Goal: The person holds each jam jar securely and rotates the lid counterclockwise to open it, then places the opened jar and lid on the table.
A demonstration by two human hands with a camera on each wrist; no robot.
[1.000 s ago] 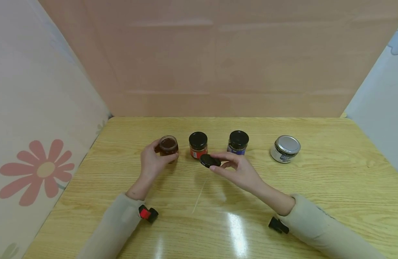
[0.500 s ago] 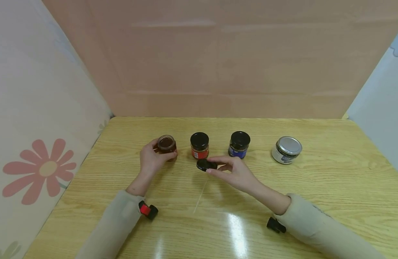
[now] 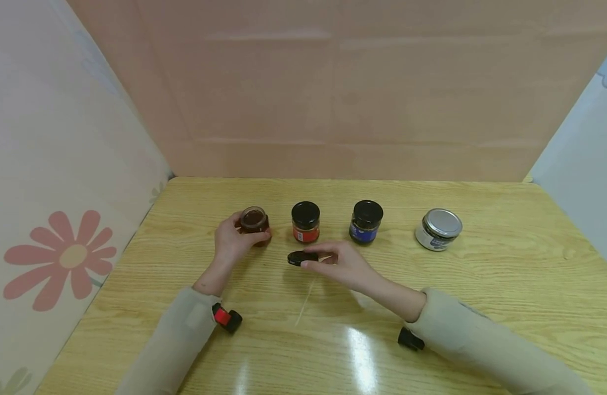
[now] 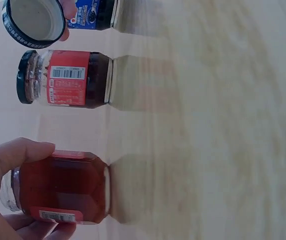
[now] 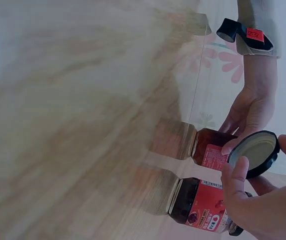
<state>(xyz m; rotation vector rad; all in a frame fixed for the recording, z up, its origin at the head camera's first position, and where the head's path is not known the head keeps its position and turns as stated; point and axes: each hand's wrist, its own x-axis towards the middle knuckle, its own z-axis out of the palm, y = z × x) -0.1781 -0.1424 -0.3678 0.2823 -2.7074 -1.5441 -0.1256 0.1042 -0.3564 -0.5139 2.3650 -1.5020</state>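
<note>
My left hand (image 3: 230,243) grips an uncapped glass jar (image 4: 65,187) of dark red-brown contents, which stands upright on the table at the left of a row. Thumb and fingers lie on either side of its upper part. Between the thumb and fingers of my right hand (image 3: 348,267), a black screw lid (image 3: 298,258) is pinched by its edge. That lid is above the table, to the right of the open jar and apart from it. Its pale inner face shows in the right wrist view, tipped toward the camera. A red-labelled jar (image 3: 305,222) with a black lid stands just behind.
Farther right stand a blue-labelled jar (image 3: 366,222) with a black lid and a squat jar (image 3: 438,229) with a silver lid. The wooden table (image 3: 501,263) meets a brown backdrop (image 3: 333,99) behind the row. A flower-printed panel (image 3: 71,137) borders the left.
My right hand has moved left and slightly toward me with the lid, which lies closer to the open jar and tilts more edge-on. The left hand stays on the jar.
</note>
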